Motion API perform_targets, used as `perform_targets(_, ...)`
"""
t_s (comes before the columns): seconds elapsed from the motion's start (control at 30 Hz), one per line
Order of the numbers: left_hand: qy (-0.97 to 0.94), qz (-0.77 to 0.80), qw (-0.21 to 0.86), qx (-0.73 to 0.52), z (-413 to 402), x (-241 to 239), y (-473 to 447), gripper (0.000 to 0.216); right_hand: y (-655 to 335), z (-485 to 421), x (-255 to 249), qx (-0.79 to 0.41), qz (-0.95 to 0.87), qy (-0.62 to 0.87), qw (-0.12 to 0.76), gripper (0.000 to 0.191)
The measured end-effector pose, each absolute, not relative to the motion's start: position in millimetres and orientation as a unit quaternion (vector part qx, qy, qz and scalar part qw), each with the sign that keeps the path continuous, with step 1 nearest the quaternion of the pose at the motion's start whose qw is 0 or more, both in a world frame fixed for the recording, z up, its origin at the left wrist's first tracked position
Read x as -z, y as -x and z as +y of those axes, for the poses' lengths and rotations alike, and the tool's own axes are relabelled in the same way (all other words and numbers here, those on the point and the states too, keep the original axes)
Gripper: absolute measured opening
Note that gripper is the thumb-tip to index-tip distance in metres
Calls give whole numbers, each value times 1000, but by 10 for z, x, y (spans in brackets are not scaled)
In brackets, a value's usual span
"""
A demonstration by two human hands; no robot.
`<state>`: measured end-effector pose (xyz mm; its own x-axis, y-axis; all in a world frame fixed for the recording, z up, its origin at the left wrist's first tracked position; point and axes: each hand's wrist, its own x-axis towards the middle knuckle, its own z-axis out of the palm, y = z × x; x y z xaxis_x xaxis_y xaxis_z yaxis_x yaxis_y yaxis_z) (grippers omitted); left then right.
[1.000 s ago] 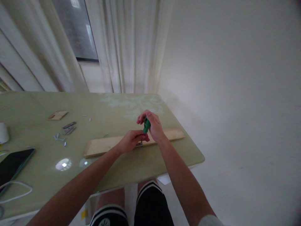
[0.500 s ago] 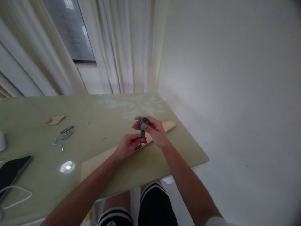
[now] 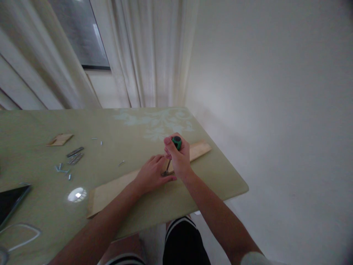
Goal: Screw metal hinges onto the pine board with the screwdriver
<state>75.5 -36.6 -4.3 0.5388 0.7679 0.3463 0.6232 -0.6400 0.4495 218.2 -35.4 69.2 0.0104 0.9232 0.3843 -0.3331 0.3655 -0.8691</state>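
A long wooden board [image 3: 116, 189] lies slantwise on the pale green table [image 3: 132, 129]. My right hand [image 3: 178, 158] is closed round a green-handled screwdriver [image 3: 176, 141], held upright with its tip down on a small metal fitting [image 3: 166, 173] on the board. My left hand [image 3: 153, 176] rests on the board beside that fitting, fingers bent and pressing near it; whether they grip the fitting is unclear.
Loose screws and small metal pieces [image 3: 70, 160] lie on the table at the left, with a small wooden piece [image 3: 59, 139] behind them. A dark tablet [image 3: 11, 200] and a white cable [image 3: 22, 233] sit at the near left. Curtains hang behind; the table's right edge drops to the floor.
The board has swung to a slant on the table. My right hand has shifted its grip and brought the screwdriver upright onto the fitting. My left hand has settled flatter on the board.
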Motion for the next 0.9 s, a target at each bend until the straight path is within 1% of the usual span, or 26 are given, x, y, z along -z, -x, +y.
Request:
perform_targets(0.03, -879, 393, 131, -238, -354, 56, -752, 65, -2182, -330, -701, -510, -524, 273, 625, 42)
perform_targets(0.07, -890, 380, 129, -217, -341, 65, -749, 58, -2193, -301, -714, -545, -552, 247, 580, 44)
perform_targets(0.13, -905, 357, 130, -191, -317, 69, -738, 43, -2239, -237, -754, -619, -609, 176, 463, 48)
perform_targets(0.17, -907, 353, 133, -188, -308, 66, -730, 39, -2269, -207, -781, -647, -622, 145, 416, 48)
perform_targets(0.2, -905, 355, 135, -192, -301, 62, -721, 39, -2298, -183, -812, -664, -621, 128, 397, 49)
perform_targets(0.23, -901, 362, 137, -197, -296, 57, -712, 42, -2322, -169, -844, -668, -613, 130, 402, 49)
perform_targets(0.3, -892, 376, 143, -207, -289, 50, -692, 48, -2344, -174, -902, -638, -597, 190, 448, 43)
perform_targets(0.4, -888, 377, 157, -211, -280, 52, -665, 55, -2290, -247, -938, -529, -546, 333, 558, 19)
perform_targets(0.43, -888, 373, 162, -212, -277, 54, -657, 57, -2252, -276, -932, -487, -512, 366, 605, 16)
perform_targets(0.5, -891, 362, 173, -213, -273, 54, -642, 59, -2173, -319, -904, -420, -446, 392, 686, 23)
perform_targets(0.57, -894, 349, 182, -214, -271, 46, -629, 58, -2128, -327, -878, -404, -426, 387, 711, 34)
perform_targets(0.6, -894, 346, 184, -216, -271, 39, -625, 56, -2128, -317, -871, -431, -443, 372, 693, 41)
perform_targets(0.63, -895, 344, 184, -217, -271, 31, -621, 54, -2144, -298, -870, -478, -477, 343, 653, 47)
perform_targets(0.7, -895, 342, 186, -217, -272, 14, -619, 51, -2210, -244, -885, -584, -560, 257, 529, 56)
perform_targets(0.77, -896, 340, 188, -216, -273, 0, -622, 51, -2283, -193, -917, -650, -609, 180, 417, 59)
perform_targets(0.8, -896, 340, 188, -216, -273, -4, -626, 51, -2309, -180, -939, -660, -619, 164, 393, 59)
perform_targets(0.83, -896, 341, 186, -217, -273, -6, -629, 48, -2326, -181, -967, -655, -626, 163, 391, 58)
perform_targets(0.9, -895, 345, 179, -217, -274, -4, -636, 39, -2336, -228, -1042, -599, -659, 198, 409, 53)
